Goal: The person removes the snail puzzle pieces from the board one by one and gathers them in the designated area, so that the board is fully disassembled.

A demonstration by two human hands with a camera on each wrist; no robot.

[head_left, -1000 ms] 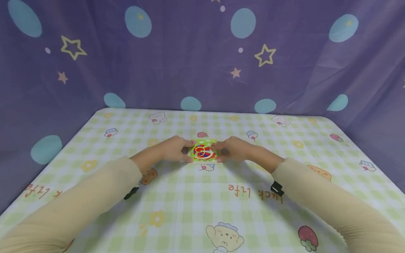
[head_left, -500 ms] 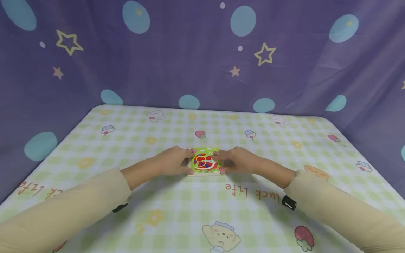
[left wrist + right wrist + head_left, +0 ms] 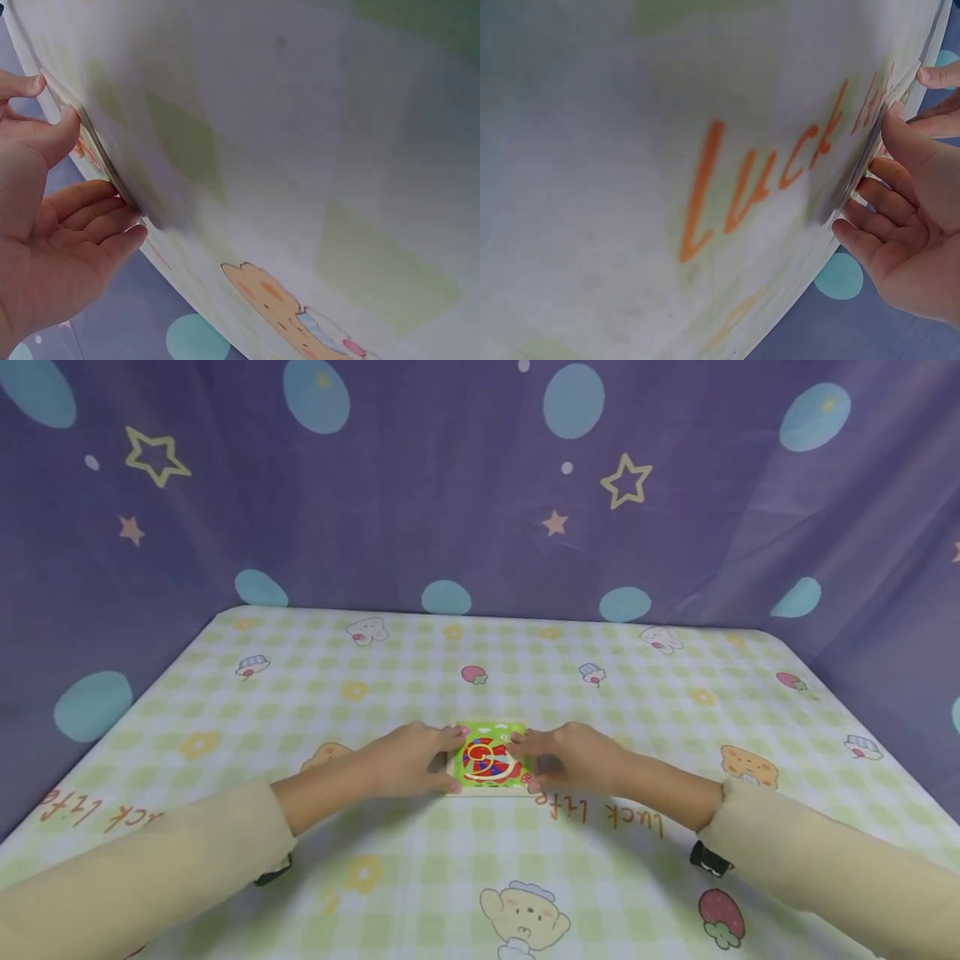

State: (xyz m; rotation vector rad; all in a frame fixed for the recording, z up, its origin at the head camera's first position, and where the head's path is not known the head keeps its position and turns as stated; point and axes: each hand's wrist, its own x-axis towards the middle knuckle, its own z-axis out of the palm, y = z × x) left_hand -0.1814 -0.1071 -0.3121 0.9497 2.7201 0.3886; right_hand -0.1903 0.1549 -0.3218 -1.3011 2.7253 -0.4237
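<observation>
A small, flat, square wooden picture board [image 3: 491,760], perhaps a puzzle, lies low at the middle of the table in the head view. Its face is bright green with a red, blue and yellow spiral, and a pale rim runs round it. At its left side, my left hand [image 3: 408,760] holds the edge between thumb and fingers. My right hand [image 3: 585,762] grips the opposite edge the same way, with fingertips over the top face. In the left wrist view the board [image 3: 88,135] shows edge-on beside the thumb. Seen from the right wrist, the board [image 3: 859,161] is a thin edge.
A green-and-white checked tablecloth [image 3: 420,893] with printed cartoons and lettering covers the table. Behind it hangs a purple curtain [image 3: 465,502] with stars and teal dots. Dark wrist straps [image 3: 711,858] show below the beige sleeves [image 3: 810,852].
Both hands have drawn the board across the cloth toward me, from near the printed strawberry down to the lettering. Their hold on its two sides stays. The head view has shifted slightly.
</observation>
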